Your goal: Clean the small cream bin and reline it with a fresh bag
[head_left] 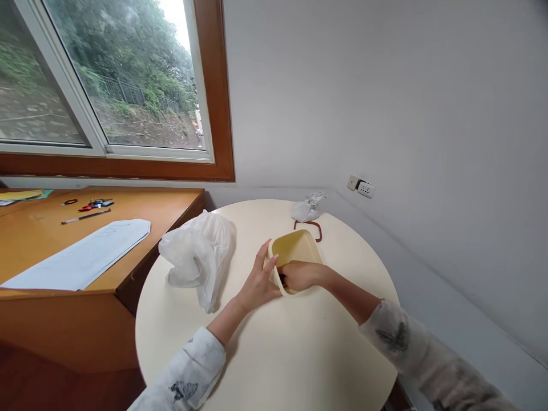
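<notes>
**Both hands on the yellow container**

Gripping the near rim, the right hand (299, 275) has its fingers curled over the edge of a pale yellow container (296, 249), closed on its wall, with something dark just showing under the knuckles; what that dark thing is cannot be told. Left hand (260, 281) presses against the container's left side, fingers spread and laid up along the outer wall, thumb toward the near corner, so it braces rather than clamps.

That container sits on the round cream table (274, 354), a little beyond the table's middle. It is roughly square with rounded corners and stands open, tipped slightly toward the camera. Its visible inner wall and floor are bare yellow; the near part of the inside is hidden by the right hand.

Just behind the container lies a thin reddish-brown ring (314, 225), rounded-square in outline, partly hidden by the far rim. Beyond the ring, near the wall, sits a small crumpled white bag (306, 209). Left of the hands, a larger translucent plastic bag (199, 254) lies slumped on the table; its contents cannot be made out.

A wooden desk (51, 251) adjoins the table on the left, carrying a white paper sheet (85, 257) and a pen (85, 216).
</notes>
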The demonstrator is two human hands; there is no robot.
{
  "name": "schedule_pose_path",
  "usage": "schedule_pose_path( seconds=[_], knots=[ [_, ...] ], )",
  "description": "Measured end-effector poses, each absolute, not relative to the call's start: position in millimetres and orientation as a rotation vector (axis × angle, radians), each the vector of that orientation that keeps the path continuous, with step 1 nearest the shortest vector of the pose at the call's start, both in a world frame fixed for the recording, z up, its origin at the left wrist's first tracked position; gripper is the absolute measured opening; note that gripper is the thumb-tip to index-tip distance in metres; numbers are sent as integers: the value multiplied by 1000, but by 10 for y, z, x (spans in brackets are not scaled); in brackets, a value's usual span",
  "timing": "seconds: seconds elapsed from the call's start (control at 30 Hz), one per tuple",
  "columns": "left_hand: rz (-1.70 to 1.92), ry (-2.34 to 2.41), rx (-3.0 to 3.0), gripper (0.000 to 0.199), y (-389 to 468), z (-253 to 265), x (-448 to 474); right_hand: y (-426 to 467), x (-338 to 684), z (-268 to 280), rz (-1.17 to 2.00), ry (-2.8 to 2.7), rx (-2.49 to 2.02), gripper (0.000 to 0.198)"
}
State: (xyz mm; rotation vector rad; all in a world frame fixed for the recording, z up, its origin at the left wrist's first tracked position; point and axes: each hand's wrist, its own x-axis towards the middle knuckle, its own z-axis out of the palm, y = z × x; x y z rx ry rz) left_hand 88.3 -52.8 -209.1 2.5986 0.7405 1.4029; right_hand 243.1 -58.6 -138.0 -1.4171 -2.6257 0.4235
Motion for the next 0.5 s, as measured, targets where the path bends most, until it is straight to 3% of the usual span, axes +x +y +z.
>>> schedule_pose_path(
  seconds=[0.1,0.23,0.5],
  knots=[
    [1401,728,2574,117,-522,-2085,876,-818,2623,-1083,653,-2790,-1353,19],
    [1395,670,2576,111,-531,-2075,886,-1080,2815,-859,626,-2793,-1467,24],
    [1320,603,2691,111,-567,-2095,906,-631,2560,-1412,460,-2934,-1521,12]
  ],
)
